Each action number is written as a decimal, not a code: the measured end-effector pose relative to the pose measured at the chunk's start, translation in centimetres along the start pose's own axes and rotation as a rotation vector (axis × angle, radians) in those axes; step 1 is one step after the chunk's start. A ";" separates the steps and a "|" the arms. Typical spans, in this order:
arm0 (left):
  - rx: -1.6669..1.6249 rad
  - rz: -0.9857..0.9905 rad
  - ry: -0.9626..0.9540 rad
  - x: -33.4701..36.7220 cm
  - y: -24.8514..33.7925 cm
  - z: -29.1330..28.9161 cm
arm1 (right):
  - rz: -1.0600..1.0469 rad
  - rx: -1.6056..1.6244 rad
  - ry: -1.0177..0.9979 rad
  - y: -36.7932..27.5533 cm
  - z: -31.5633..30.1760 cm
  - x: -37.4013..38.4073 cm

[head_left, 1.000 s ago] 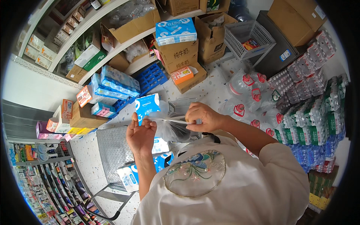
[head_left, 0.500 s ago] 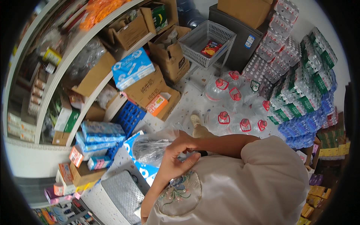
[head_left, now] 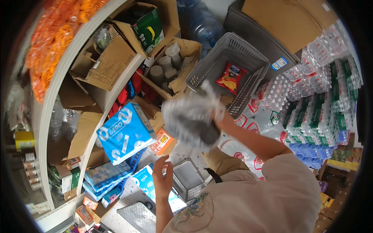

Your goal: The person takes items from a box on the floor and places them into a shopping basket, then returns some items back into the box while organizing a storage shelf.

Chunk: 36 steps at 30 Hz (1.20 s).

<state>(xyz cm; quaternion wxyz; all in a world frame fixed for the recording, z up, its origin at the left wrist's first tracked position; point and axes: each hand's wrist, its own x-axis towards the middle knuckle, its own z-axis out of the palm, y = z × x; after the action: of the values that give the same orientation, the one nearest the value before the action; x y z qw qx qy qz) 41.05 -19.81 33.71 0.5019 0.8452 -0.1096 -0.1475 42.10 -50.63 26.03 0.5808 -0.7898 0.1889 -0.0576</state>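
My right hand (head_left: 220,117) grips a clear plastic bag (head_left: 182,110) with something dark inside; motion blurs both, so the contents cannot be made out. The bag hangs in the air in front of a grey basket (head_left: 244,49) that has a red bag of chips (head_left: 232,77) in it. My left hand (head_left: 162,174) is empty and lifted, its fingers apart and slightly bent. Below it, on the floor, lies a blue and white tissue pack (head_left: 143,180), and beside that stands a smaller grey basket (head_left: 188,176).
Shelves (head_left: 58,73) curve along the left, with open cartons (head_left: 103,66) on them. Another tissue pack (head_left: 126,132) sits near a carton of grey cups (head_left: 156,73). Large water bottles (head_left: 233,149) and stacked bottle packs (head_left: 314,112) crowd the right.
The plastic bag has gone from near my body up and forward in my right hand. My left hand is now apart from it. The view has shifted, and the smaller basket now shows.
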 end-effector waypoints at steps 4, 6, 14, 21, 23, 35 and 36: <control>-0.030 0.033 -0.078 9.7 0.1 4.0 | 0.025 0.153 0.144 -1.8 -6.3 14.8; -0.012 0.015 -0.123 12.5 0.1 5.8 | 0.108 0.157 0.183 -3.6 -7.0 21.3; 0.025 0.020 -0.302 17.6 -1.6 8.1 | 0.455 0.142 0.061 2.8 -1.5 35.6; 0.106 0.004 -0.263 22.1 -3.2 6.9 | 0.047 -0.810 -0.426 5.6 1.7 38.1; 0.106 0.002 -0.246 23.5 -3.6 6.8 | -0.114 -0.911 -0.444 6.3 2.5 38.5; 0.082 -0.103 0.118 36.7 -9.4 9.7 | 0.234 -1.233 -0.711 7.1 9.4 43.4; -0.077 -0.295 0.199 38.0 -10.6 9.8 | 0.233 -1.271 -0.743 6.6 10.5 43.4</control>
<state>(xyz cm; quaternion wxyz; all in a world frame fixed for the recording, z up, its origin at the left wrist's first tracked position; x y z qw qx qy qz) 73.38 -35.48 14.63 0.5151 0.8427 0.0715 -0.1393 83.86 -58.72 10.87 0.0402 -0.9157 0.0596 0.3954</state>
